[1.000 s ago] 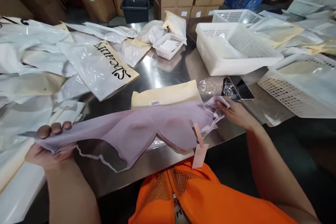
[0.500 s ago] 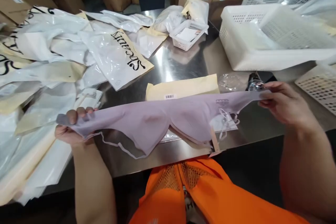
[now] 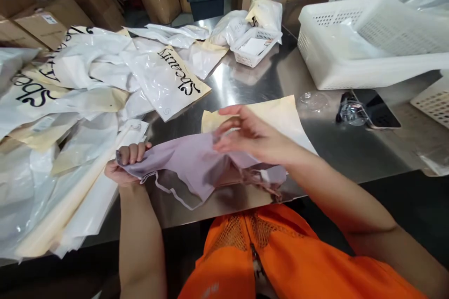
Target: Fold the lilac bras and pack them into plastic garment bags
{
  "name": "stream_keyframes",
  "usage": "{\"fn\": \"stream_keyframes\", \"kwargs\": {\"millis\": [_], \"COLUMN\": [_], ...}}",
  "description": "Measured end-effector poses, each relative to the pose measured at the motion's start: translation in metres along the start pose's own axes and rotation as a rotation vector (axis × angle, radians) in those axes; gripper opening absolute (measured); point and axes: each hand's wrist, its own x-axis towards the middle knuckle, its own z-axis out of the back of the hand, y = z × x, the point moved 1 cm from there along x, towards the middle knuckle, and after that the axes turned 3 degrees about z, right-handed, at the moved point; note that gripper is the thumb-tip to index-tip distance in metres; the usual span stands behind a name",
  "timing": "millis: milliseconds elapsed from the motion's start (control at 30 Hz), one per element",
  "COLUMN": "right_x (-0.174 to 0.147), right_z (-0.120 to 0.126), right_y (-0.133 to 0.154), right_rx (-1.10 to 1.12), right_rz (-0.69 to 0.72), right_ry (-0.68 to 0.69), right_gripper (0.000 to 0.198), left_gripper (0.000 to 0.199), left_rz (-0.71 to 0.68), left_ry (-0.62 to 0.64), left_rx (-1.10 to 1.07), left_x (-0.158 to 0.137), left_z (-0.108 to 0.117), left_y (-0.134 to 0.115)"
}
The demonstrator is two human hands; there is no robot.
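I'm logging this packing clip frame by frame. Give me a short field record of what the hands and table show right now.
left hand: grips one end of the lilac garment
right hand: pinches the garment near its middle
garment: bunched between both hands, above the table edge
under it: cream pouch on the steel table
left of it: heap of printed bags
right: white baskets, phone

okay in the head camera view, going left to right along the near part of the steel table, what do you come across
Pile of white and cream bags → left hand → lilac garment → right hand → clear plastic lid → phone → white basket at the right edge.
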Motion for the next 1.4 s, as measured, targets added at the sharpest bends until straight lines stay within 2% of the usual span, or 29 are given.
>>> {"fn": "stream_keyframes", "kwargs": {"millis": [33,100,167,200,233,267,300,333,367,433,500,533,600,667,733,833,933,1000,1100,1200,1267,1333,1400], "right_x": [0.003,-0.005,-0.033,-0.052,-0.074,-0.096,-0.117,-0.136,-0.151,-0.166,-0.164,-0.158,-0.142,-0.127,-0.116,-0.101,-0.081,-0.067,-0.055,-0.062,-0.078,-0.099,-0.125], "right_z": [-0.006,-0.006,0.004,0.009,0.012,0.012,0.008,0.003,-0.006,-0.025,-0.042,-0.048,-0.056,-0.059,-0.062,-0.066,-0.070,-0.074,-0.075,-0.063,-0.041,-0.008,0.027], "right_y": [-0.001,-0.002,-0.004,-0.009,-0.016,-0.027,-0.039,-0.052,-0.065,-0.088,-0.107,-0.114,-0.124,-0.128,-0.128,-0.126,-0.126,-0.128,-0.133,-0.131,-0.126,-0.120,-0.114], "right_rx": [-0.027,-0.071,-0.039,-0.001,0.040,0.067,0.135,0.240,0.330,0.505,0.650,0.711,0.803,0.874,0.930,0.979,0.975,0.958,0.842,0.704,0.675,0.547,0.334], "right_rz": [-0.002,0.028,0.034,-0.009,-0.074,-0.217,-0.365,-0.453,-0.539,-0.625,-0.653,-0.647,-0.604,-0.515,-0.418,-0.308,-0.242,-0.189,-0.176,-0.202,-0.164,-0.157,-0.200], "right_ry": [0.044,-0.002,-0.104,-0.125,-0.124,-0.068,-0.013,-0.024,-0.040,-0.088,-0.236,-0.349,-0.570,-0.697,-0.722,-0.720,-0.771,-0.849,-1.035,-1.144,-1.147,-1.081,-1.013], "right_gripper": [0.049,0.049,0.041,0.037,0.036,0.037,0.039,0.041,0.043,0.049,0.053,0.054,0.057,0.059,0.046,0.029,0.033,0.042,0.051,0.056,0.060,0.056,0.048], "left_gripper": [0.043,0.044,0.046,0.047,0.047,0.045,0.041,0.035,0.030,0.024,0.016,0.018,0.025,0.019,0.018,0.032,0.032,0.032,0.032,0.033,0.035,0.032,0.026], "left_rz": [-0.009,-0.030,-0.064,-0.075,-0.075,-0.064,-0.049,-0.025,0.003,0.058,0.134,0.150,0.164,0.150,0.103,0.197,0.364,0.407,0.393,0.295,0.179,0.049,0.002], "left_ry": [0.002,0.006,0.018,0.025,0.037,0.065,0.128,0.230,0.364,0.692,0.912,0.975,0.996,0.978,0.922,0.780,0.746,0.757,0.705,0.674,0.687,0.631,0.553], "left_rx": [0.001,0.007,0.011,0.009,0.016,0.043,0.097,0.187,0.311,0.616,0.892,0.962,1.044,1.088,1.184,1.354,1.383,1.374,1.367,1.232,1.152,1.148,1.165], "left_x": [0.000,-0.001,-0.001,0.000,0.001,0.003,0.007,0.012,0.018,0.033,0.045,0.049,0.053,0.054,0.056,0.063,0.058,0.045,0.016,-0.009,-0.018,-0.019,-0.017], "left_z": [-0.001,-0.001,-0.001,-0.002,-0.005,-0.009,-0.017,-0.028,-0.044,-0.086,-0.138,-0.166,-0.212,-0.240,-0.243,-0.219,-0.197,-0.196,-0.210,-0.222,-0.223,-0.216,-0.208], "left_y": [0.000,0.000,0.000,-0.001,-0.003,-0.006,-0.010,-0.015,-0.020,-0.027,-0.025,-0.020,0.000,0.028,0.056,0.086,0.098,0.097,0.082,0.049,0.023,0.004,0.001]}}
